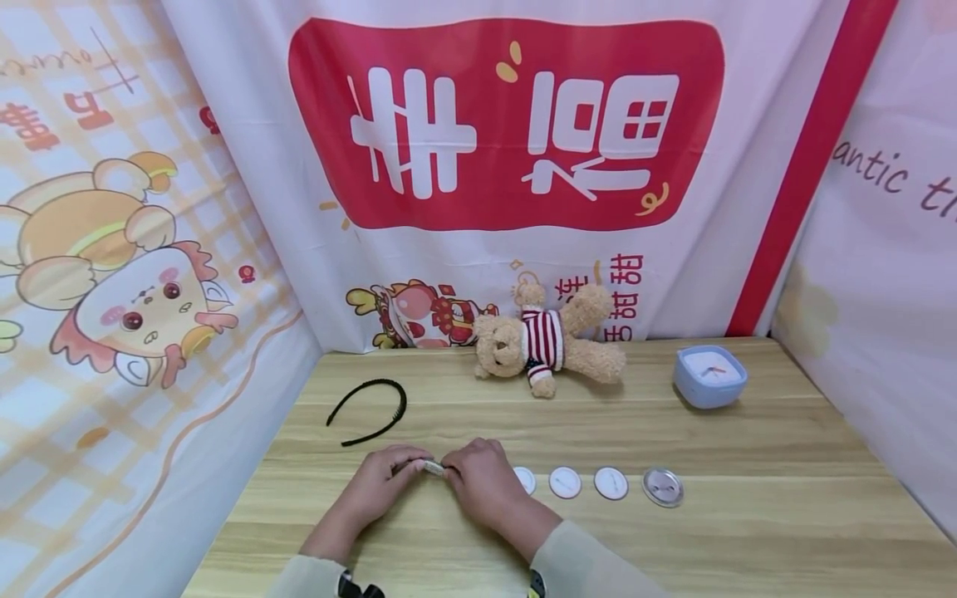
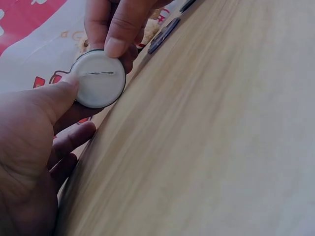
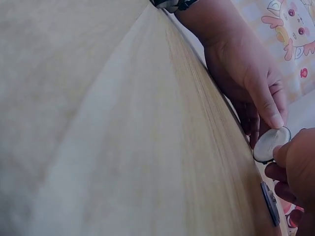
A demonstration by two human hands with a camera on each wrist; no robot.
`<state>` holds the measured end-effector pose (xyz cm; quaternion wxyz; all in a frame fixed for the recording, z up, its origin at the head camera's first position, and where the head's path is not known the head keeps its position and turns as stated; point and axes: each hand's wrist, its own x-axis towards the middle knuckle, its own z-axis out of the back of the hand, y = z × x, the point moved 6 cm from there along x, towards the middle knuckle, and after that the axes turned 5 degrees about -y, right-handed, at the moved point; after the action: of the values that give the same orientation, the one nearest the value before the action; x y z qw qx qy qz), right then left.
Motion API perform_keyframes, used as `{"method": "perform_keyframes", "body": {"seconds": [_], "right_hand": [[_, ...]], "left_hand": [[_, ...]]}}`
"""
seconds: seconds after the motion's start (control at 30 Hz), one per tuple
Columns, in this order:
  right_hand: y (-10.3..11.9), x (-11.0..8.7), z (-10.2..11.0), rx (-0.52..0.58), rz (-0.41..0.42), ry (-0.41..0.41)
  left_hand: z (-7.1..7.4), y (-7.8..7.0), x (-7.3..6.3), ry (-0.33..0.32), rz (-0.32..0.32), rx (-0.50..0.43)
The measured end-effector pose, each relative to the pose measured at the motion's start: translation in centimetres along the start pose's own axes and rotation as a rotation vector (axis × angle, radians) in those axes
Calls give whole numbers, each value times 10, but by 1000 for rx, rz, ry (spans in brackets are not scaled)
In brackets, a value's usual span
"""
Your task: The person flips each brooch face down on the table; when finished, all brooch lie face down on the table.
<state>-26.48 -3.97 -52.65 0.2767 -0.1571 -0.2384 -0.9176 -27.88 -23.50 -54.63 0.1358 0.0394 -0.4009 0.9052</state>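
A round button badge (image 1: 433,468) is held up between both hands above the wooden table. Its pale back, crossed by a thin metal pin, faces the left wrist camera, where the badge (image 2: 97,88) shows a dark rim; the front is hidden. My left hand (image 1: 383,480) pinches one edge, thumb on the back. From the opposite edge my right hand (image 1: 482,480) pinches it too, thumb also on the back. Just right of the right hand, several badges lie in a row: a white badge (image 1: 565,482), another white badge (image 1: 611,482) and a silvery badge (image 1: 662,487) at the end.
Behind the left hand lies a black headband (image 1: 404,403). A teddy bear (image 1: 542,340) in a striped sweater lies at the back against the printed curtain (image 1: 508,124). At the back right stands a light blue square container (image 1: 710,382). Curtains also flank both sides.
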Motion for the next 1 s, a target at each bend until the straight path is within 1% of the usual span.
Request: {"method": "perform_keyframes", "body": {"seconds": [0.1, 0.13, 0.27, 0.33, 0.5, 0.57, 0.8, 1.0], "right_hand": [[0, 0, 0, 30, -21, 2], [0, 0, 1, 44, -29, 5], [0, 1, -1, 109, -56, 25], [0, 1, -3, 124, -59, 41], [1, 2, -6, 108, -65, 70], [0, 2, -7, 104, -70, 72], [-1, 1, -5, 104, -83, 61], [-1, 0, -2, 102, -70, 66]], "left_hand": [[0, -1, 0, -37, 23, 7], [0, -1, 0, -46, 19, 10], [-1, -1, 0, -55, 15, 17], [-3, -1, 0, -38, 24, -3], [-6, 1, 1, 10, 60, -76], [-6, 2, 0, 14, 64, -82], [-1, 1, 0, 7, 47, -37], [-1, 3, 0, 35, 32, 4]]}}
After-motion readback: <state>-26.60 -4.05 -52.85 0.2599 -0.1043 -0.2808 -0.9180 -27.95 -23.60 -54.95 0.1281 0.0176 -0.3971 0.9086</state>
